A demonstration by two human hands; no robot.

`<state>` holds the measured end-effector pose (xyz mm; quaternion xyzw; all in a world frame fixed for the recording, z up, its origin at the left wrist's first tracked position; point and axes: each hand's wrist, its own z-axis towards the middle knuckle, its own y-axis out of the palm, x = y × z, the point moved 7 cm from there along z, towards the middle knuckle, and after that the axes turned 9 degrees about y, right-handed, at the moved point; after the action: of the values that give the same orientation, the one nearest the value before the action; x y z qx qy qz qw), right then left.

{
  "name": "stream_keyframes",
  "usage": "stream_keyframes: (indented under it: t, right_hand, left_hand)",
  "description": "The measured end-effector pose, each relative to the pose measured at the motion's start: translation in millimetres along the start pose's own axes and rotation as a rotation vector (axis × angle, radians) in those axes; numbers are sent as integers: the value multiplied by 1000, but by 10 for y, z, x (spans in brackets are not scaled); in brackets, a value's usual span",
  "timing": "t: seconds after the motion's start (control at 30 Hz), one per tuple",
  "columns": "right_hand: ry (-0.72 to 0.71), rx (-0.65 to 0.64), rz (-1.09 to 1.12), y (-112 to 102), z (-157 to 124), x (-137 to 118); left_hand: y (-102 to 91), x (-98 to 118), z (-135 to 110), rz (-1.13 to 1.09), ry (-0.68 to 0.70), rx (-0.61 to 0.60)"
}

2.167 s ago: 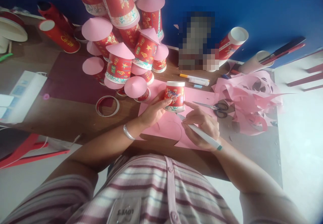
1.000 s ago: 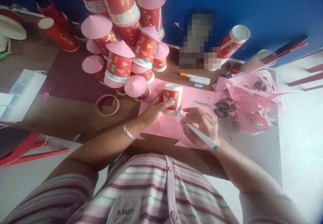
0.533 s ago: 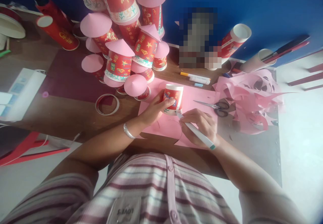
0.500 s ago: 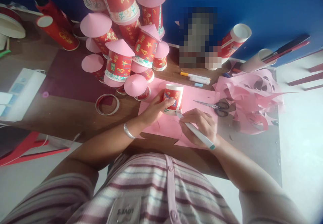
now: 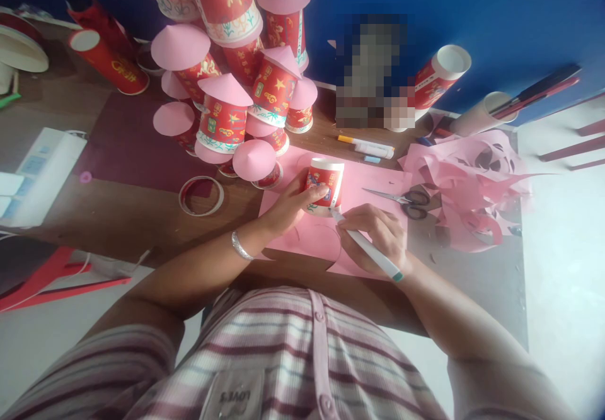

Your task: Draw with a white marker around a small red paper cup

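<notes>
My left hand [image 5: 289, 207] is wrapped round a red paper cup [image 5: 333, 183] with white bands at both ends, its thumb across the printed side. In my right hand [image 5: 377, 234] is a white marker [image 5: 371, 253] with a green end, gripped like a pen. Its tip meets the white band at the cup's lower edge, where green marks show near my thumb. Beneath both hands lies a pink paper sheet [image 5: 312, 243] with curved outlines on it. Scissors [image 5: 410, 202] rest on the sheet's right side, close to my right hand.
Red cups with pink cone tops [image 5: 224, 114] stand stacked at the back left. An orange-and-white marker [image 5: 366, 146] lies behind the cup. Pink paper scraps [image 5: 477, 180] are heaped on the right, near a pen holder [image 5: 486, 114]. A cardboard ring [image 5: 201, 196] lies at left.
Almost nothing differs. The cup has turned very slightly in my left hand, and the marker tip stays at its lower white band.
</notes>
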<state>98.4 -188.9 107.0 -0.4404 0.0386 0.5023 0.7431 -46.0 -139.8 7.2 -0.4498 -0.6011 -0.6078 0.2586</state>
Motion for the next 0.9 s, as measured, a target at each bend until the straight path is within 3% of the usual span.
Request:
stream_keyframes:
  t: [0.9]
  right_hand:
    - [-6, -10, -4, 8, 14, 14]
  left_hand:
    - [30, 16, -4, -11, -7, -30]
